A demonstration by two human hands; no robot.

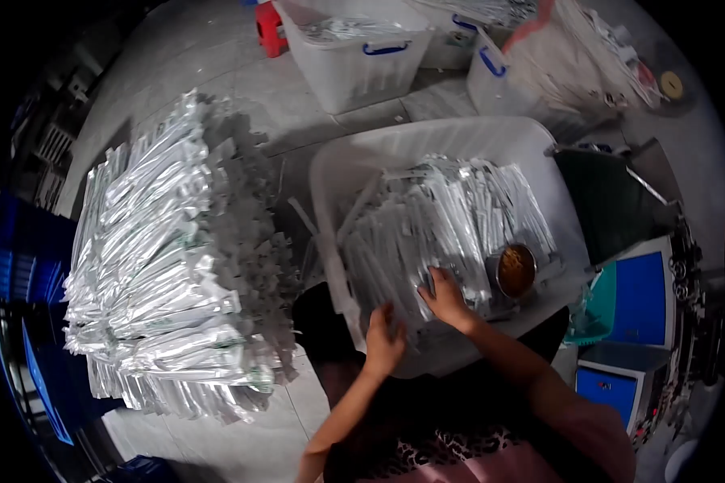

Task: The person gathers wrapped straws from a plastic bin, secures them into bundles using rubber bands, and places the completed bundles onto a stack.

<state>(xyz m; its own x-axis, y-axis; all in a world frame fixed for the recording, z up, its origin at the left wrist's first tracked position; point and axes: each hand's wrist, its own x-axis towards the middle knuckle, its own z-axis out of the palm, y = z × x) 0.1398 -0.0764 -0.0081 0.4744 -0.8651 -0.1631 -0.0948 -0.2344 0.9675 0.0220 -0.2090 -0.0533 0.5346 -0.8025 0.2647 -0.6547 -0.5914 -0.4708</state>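
A large translucent bin point(338, 278) stands in front of me, filled with long, thin clear-wrapped packets point(451, 201). My left hand point(385, 342) is at the bin's near left part, by the ends of the packets, its fingers partly curled. Whether it grips a packet is too unclear to tell. To its right, my right hand point(445, 298) rests on the packets with thumb and fingers apart. A round metal cup point(515, 271) with orange-brown contents sits on the packets, right of my right hand.
A tall stack of silvery packets point(165, 266) stands on the floor at left. More bins point(354, 68) and a red stool point(271, 30) are at the back. A white sack point(568, 52) is at back right. Blue-fronted cabinets point(640, 298) and a teal basket point(596, 310) are at right.
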